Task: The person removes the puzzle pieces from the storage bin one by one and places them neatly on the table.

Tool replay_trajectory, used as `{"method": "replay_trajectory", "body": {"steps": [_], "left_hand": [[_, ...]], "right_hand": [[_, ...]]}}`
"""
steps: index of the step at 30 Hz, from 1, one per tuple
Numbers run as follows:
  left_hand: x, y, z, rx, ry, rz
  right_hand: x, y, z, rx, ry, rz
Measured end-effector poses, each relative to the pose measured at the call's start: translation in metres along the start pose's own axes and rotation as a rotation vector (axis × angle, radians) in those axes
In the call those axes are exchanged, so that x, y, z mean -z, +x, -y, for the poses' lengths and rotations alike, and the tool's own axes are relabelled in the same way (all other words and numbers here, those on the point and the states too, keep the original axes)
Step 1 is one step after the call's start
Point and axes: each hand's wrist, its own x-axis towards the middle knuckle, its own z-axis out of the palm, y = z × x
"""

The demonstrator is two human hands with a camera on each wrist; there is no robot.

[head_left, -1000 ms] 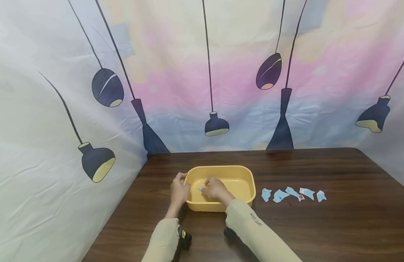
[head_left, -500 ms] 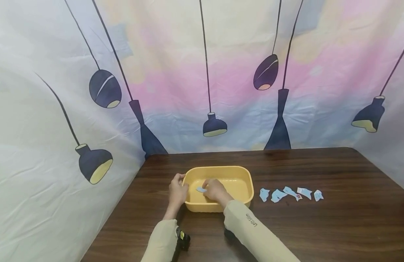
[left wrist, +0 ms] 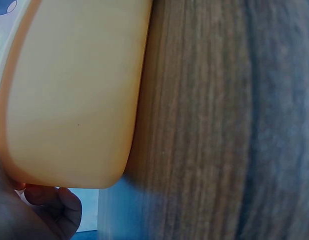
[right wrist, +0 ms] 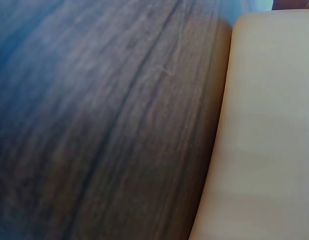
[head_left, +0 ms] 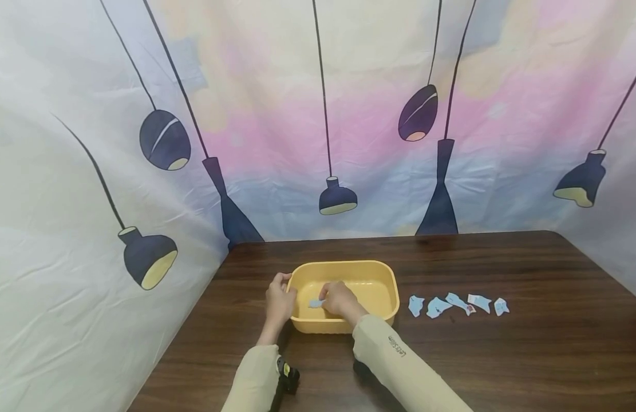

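A yellow plastic basin (head_left: 376, 292) stands on the table in the head view. The left hand (head_left: 280, 300) grips its left end, thumb at the rim; in the left wrist view, curled fingers (left wrist: 69, 205) lie against the basin's outer wall (left wrist: 74, 100). Inside the basin, the right hand (head_left: 340, 298) pinches a small light-blue paper scrap (head_left: 315, 304) by its right edge. Its fingertips are partly hidden behind the hand. Only the basin's outer side (right wrist: 269, 125) and the table show in the right wrist view, not the right hand's grip.
Several torn light-blue paper scraps (head_left: 438, 307) lie in a row on the dark wooden table (head_left: 451, 360), right of the basin. One scrap (head_left: 469, 309) carries a red patch. A cloth backdrop (head_left: 287, 206) printed with lamps hangs behind the table.
The paper scrap in the right hand has turned and now shows a broader face, slightly lower in the basin. The left hand keeps its hold. The head view has shifted a little.
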Motion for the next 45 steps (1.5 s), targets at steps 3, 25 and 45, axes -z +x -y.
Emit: {"method": "replay_trajectory", "body": {"steps": [3, 25, 45], "left_hand": [[0.000, -0.001, -0.001, 0.000, 0.004, -0.013], [0.000, 0.001, -0.001, 0.017, 0.024, -0.020], [0.000, -0.001, -0.003, 0.012, 0.054, -0.019]], "right_hand": [[0.000, -0.001, 0.000, -0.012, -0.003, 0.005], [0.004, -0.007, -0.004, -0.045, 0.076, -0.009], [0.022, -0.017, -0.025, -0.020, 0.399, -0.090]]}}
